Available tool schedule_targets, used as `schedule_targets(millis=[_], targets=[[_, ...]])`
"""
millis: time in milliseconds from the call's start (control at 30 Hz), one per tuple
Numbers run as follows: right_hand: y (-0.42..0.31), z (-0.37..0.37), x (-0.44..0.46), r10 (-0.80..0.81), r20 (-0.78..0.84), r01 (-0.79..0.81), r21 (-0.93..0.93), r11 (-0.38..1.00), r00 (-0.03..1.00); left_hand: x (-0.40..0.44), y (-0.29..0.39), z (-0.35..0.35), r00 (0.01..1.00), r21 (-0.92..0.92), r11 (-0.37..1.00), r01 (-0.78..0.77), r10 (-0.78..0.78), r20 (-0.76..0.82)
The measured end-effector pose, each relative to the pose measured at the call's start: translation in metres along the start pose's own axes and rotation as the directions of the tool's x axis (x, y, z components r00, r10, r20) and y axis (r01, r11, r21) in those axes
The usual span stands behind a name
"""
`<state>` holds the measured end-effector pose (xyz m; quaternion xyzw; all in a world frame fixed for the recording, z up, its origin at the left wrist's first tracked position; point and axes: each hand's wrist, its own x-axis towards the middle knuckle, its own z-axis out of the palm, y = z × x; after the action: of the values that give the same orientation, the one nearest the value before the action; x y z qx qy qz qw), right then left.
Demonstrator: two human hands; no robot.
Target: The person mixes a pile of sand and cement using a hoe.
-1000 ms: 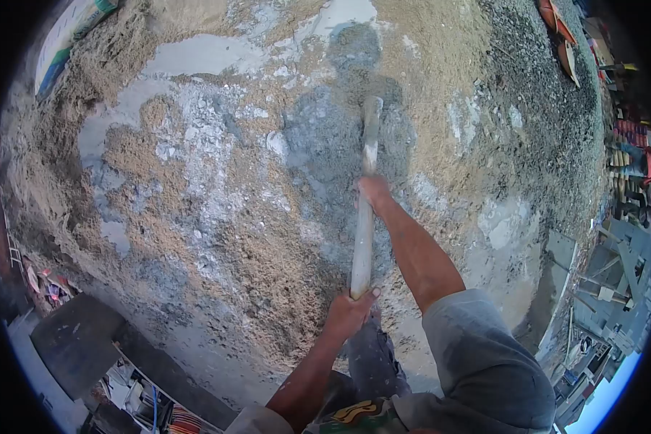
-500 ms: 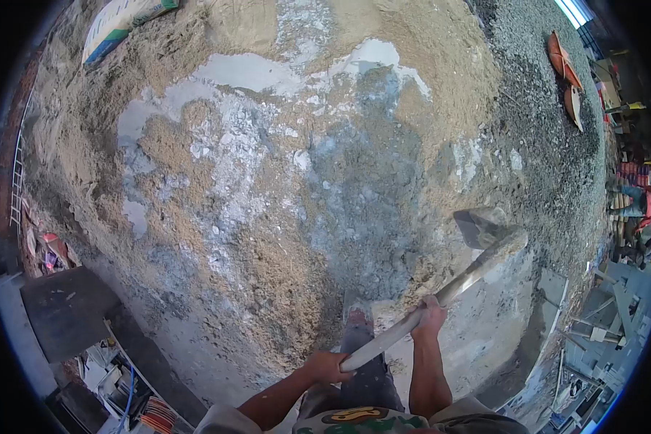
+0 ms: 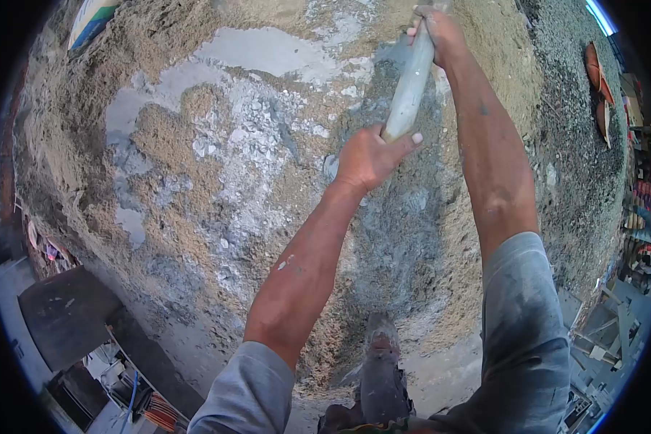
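Observation:
Both arms reach up and forward over a mound of sand and grey powder [image 3: 260,145]. My left hand [image 3: 372,158] is closed round the near end of a pale, thick handle [image 3: 411,90], its thumb pointing right. Farther up the same handle, near the top edge, my right hand [image 3: 441,35] grips it with fingers wrapped round. The handle slants up and to the right. Its tool head is not visible in this view.
A printed sack [image 3: 92,22] lies at the top left. Dark gravel [image 3: 575,108] runs down the right side, with orange-brown curved pieces [image 3: 599,79] on it. A dark board [image 3: 69,315] is at the lower left. My boot [image 3: 382,336] stands at the mound's near edge.
Half a second ago the handle pointed right with a metal blade showing low over the mound. Both hands have since risen up and forward with it, and the blade has left view.

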<state>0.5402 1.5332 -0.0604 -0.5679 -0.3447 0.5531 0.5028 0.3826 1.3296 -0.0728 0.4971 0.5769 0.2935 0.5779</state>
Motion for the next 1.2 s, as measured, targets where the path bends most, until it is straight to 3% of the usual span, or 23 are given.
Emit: schedule_targets(millis=[67, 100, 200, 333, 433, 467, 533, 600, 633, 667, 733, 767, 867, 900, 933, 1000, 1033, 1133, 1200], targets=[[0.119, 0.037, -0.026, 0.304, 0.007, -0.3, -0.149, 0.942, 0.953, -0.054, -0.059, 0.006, 0.945, -0.159, 0.937, 0.311, -0.323, -0.057], [0.177, 0.053, -0.038, 0.306, -0.117, -0.325, -0.224, 0.919, 0.945, -0.081, -0.08, 0.009, 0.887, -0.224, 0.878, 0.422, -0.452, -0.098], [0.173, 0.046, -0.108, 0.476, -0.072, -0.479, -0.243, 0.844, 0.876, -0.16, -0.09, 0.027, 0.832, -0.367, 0.768, 0.526, -0.553, 0.035], [0.155, 0.004, -0.199, 0.608, -0.084, -0.595, -0.345, 0.726, 0.79, -0.225, -0.068, 0.084, 0.79, -0.432, 0.696, 0.574, -0.61, 0.066], [0.183, -0.023, -0.283, 0.601, -0.101, -0.606, -0.221, 0.764, 0.793, -0.298, -0.072, 0.074, 0.747, -0.236, 0.712, 0.662, -0.653, 0.123], [0.183, -0.03, -0.316, 0.603, -0.179, -0.629, -0.199, 0.752, 0.778, -0.325, -0.088, 0.075, 0.741, -0.141, 0.728, 0.671, -0.658, 0.132], [0.176, -0.051, -0.388, 0.635, -0.167, -0.636, 0.059, 0.77, 0.754, -0.375, -0.103, 0.077, 0.743, 0.245, 0.761, 0.6, -0.644, 0.18], [0.195, -0.095, -0.456, 0.703, -0.196, -0.681, 0.176, 0.711, 0.684, -0.425, -0.097, 0.088, 0.674, 0.403, 0.73, 0.552, -0.675, 0.298], [0.185, -0.107, -0.492, 0.698, -0.279, -0.679, 0.176, 0.713, 0.66, -0.457, -0.106, 0.097, 0.627, 0.446, 0.712, 0.542, -0.696, 0.349], [0.183, -0.122, -0.526, 0.693, -0.254, -0.655, 0.227, 0.72, 0.674, -0.485, -0.115, 0.106, 0.581, 0.486, 0.699, 0.525, -0.711, 0.396], [0.159, -0.129, -0.573, 0.696, -0.441, -0.658, 0.266, 0.705, 0.567, -0.522, -0.122, 0.104, 0.559, 0.45, 0.76, 0.469, -0.649, 0.516], [0.149, -0.131, -0.584, 0.689, -0.517, -0.655, 0.288, 0.699, 0.508, -0.515, -0.12, 0.096, 0.56, 0.47, 0.784, 0.405, -0.619, 0.55], [0.12, -0.142, -0.572, 0.638, -0.521, -0.438, 0.465, 0.769, 0.566, -0.45, -0.104, 0.054, 0.506, 0.495, 0.838, 0.228, -0.536, 0.675], [0.108, -0.145, -0.548, 0.564, -0.563, -0.354, 0.444, 0.823, 0.604, -0.401, -0.083, 0.041, 0.551, 0.591, 0.806, 0.003, -0.495, 0.672], [0.093, -0.144, -0.513, 0.485, -0.603, -0.265, 0.421, 0.868, 0.633, -0.366, -0.091, 0.042, 0.711, 0.512, 0.854, -0.096, -0.301, 0.636], [0.032, -0.124, -0.431, 0.332, -0.659, -0.086, 0.377, 0.922, 0.675, -0.283, -0.084, 0.046, 0.83, 0.432, 0.857, -0.282, -0.008, 0.558], [0.002, -0.108, -0.39, 0.242, -0.651, -0.006, 0.342, 0.94, 0.72, -0.236, -0.065, 0.042, 0.835, 0.418, 0.84, -0.347, 0.073, 0.545], [-0.058, -0.068, -0.259, -0.151, -0.412, 0.231, 0.15, 0.961, 0.898, -0.118, -0.014, 0.017, 0.888, 0.373, 0.825, -0.424, 0.299, 0.349], [-0.092, -0.014, -0.177, -0.247, -0.26, 0.284, 0.115, 0.952, 0.933, -0.061, 0.015, -0.016, 0.938, 0.444, 0.827, -0.346, 0.288, 0.195]])
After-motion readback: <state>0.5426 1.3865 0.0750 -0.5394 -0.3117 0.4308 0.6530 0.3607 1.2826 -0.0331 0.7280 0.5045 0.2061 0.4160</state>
